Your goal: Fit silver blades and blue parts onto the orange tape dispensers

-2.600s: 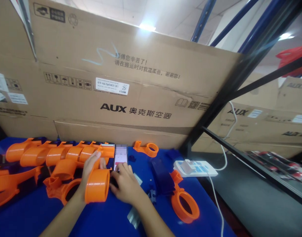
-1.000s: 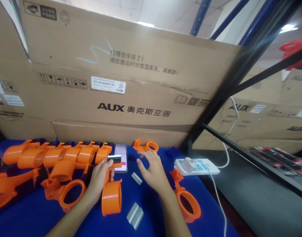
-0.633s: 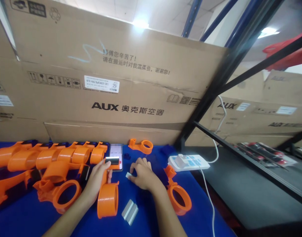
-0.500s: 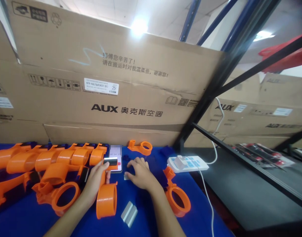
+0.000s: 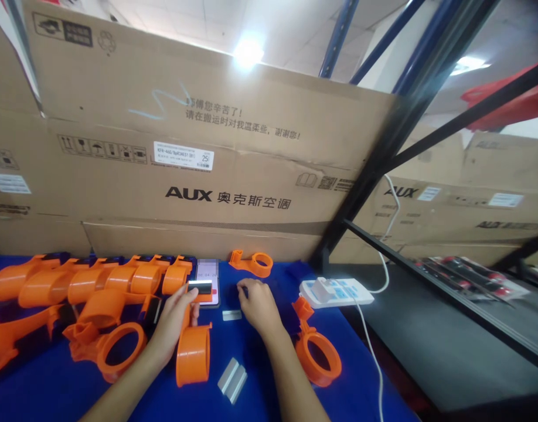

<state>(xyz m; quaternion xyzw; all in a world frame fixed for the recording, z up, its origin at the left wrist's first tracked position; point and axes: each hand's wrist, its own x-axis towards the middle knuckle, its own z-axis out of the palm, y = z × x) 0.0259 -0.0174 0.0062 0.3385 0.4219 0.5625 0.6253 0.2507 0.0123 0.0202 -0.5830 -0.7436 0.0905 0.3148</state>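
My left hand (image 5: 176, 313) is wrapped round the handle of an orange tape dispenser (image 5: 193, 354). The dispenser's ring hangs toward me, and a black strip with a toothed pale edge tops its far end. To the right, my right hand (image 5: 259, 302) rests low over the blue cloth, thumb and fingertips pinched together. Whatever is between those fingertips is too small or hidden to make out. Just left of that hand lies a short metal strip (image 5: 232, 315). Nearer me are a couple more grey metal strips (image 5: 232, 380), side by side.
Several orange tape dispensers (image 5: 44, 287) crowd the left side of the blue cloth (image 5: 163, 398). One more dispenser (image 5: 254, 264) lies at the back and another (image 5: 317, 357) at the right. A phone (image 5: 210, 269), a white power strip (image 5: 339, 291) and a large cardboard box (image 5: 234, 228) stand beyond.
My right hand has shifted slightly right and its fingers have drawn together, uncovering the short metal strip. My left hand keeps hold of the tape dispenser. The view has shifted a little.
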